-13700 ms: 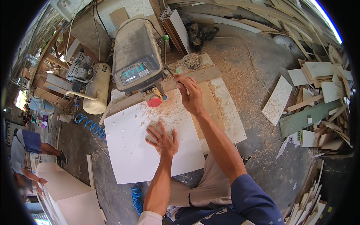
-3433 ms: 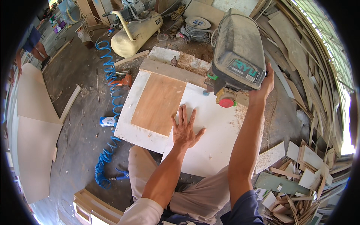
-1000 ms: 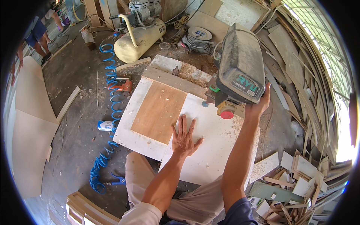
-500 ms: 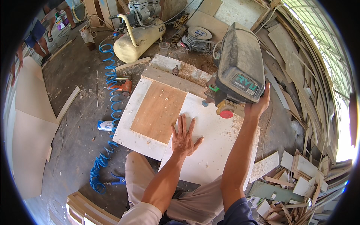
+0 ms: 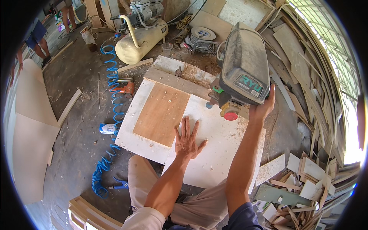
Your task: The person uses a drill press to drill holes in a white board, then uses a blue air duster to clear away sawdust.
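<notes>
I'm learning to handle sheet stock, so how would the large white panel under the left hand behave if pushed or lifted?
The large white panel looks fairly stiff: it overhangs the base board without visible sag. Its broad, flat shape would probably make it awkward to lift one-handed. Tilting would likely shed the loose wood shavings scattered on it.

- Some fingers of the right hand (image 5: pixel 262 109) are hidden behind the drill press (image 5: pixel 245 63).
- The drill press also hides what lies beneath it.
- The left hand (image 5: pixel 187 142) covers one part of the white board (image 5: pixel 214 155).
- The person in blue shorts (image 5: pixel 36 33) is cut off by the dark rim.
- The lower edge cuts the wooden frame (image 5: pixel 94 211).
</notes>
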Demonstrator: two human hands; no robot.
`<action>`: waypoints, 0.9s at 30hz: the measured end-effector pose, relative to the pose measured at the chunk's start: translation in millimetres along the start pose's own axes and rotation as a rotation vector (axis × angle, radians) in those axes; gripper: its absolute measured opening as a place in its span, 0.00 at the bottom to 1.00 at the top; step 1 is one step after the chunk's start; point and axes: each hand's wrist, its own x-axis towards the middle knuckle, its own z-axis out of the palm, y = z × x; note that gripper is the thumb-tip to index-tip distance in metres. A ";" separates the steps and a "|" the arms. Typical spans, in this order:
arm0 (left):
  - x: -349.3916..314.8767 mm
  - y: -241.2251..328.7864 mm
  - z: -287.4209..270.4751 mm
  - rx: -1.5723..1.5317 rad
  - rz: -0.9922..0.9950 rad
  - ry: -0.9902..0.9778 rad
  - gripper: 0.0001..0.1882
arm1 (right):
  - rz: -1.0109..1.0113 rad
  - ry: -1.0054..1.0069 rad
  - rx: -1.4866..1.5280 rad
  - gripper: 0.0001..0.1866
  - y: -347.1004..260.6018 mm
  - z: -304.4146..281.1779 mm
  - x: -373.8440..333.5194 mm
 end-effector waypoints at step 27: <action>-0.1 -0.5 2.4 -0.007 0.006 -0.006 0.52 | -0.021 -0.019 -0.002 0.18 0.2 -1.0 -7.0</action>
